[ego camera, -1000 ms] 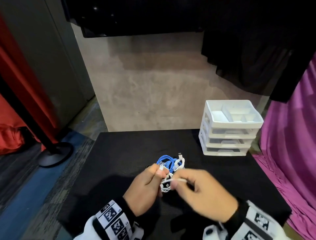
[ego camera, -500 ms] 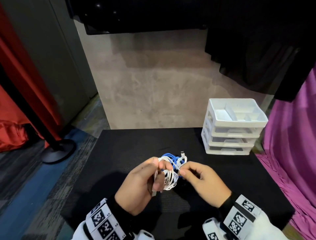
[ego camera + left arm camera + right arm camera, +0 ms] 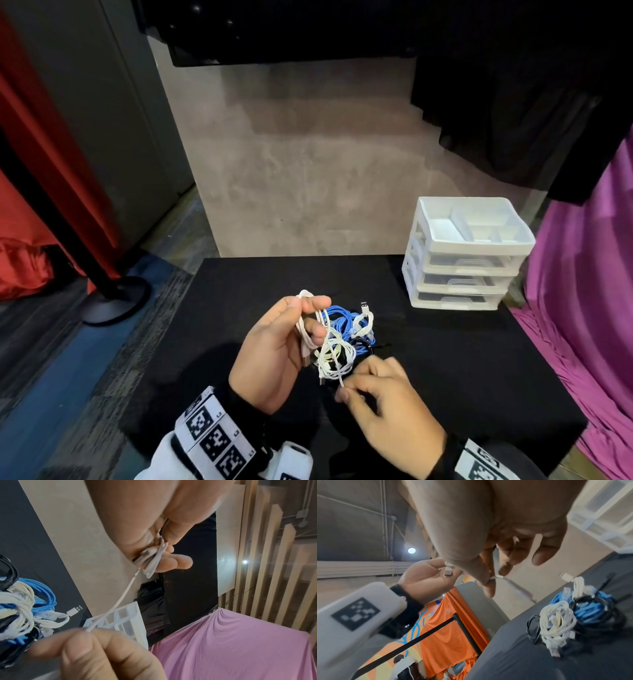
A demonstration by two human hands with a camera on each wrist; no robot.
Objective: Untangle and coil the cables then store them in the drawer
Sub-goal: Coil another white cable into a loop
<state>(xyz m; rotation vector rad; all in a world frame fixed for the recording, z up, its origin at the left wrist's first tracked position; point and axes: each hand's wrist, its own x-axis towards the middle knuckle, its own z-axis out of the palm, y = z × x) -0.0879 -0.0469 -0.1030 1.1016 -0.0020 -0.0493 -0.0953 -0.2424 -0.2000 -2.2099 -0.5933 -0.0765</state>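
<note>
Left hand grips folded loops of a thin white charging cable above the black table; right hand pinches its free strand. Behind lies the blue, white and black tangle; farther right, the white plastic drawer unit. A hard tug could tighten knots.

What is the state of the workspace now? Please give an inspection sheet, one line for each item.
Surface: black table, cloth-covered.
Job's things: white cable held between both hands; drawer unit at the far right, drawers closed.
Clutter: nothing seen.
Grippers: left hand grips folded loops of the white cable and a plug; right hand pinches its free run.
Cables: tangled pile of blue, white and black cables on the table.
Surroundings: purple cloth right, red curtain left.
</note>
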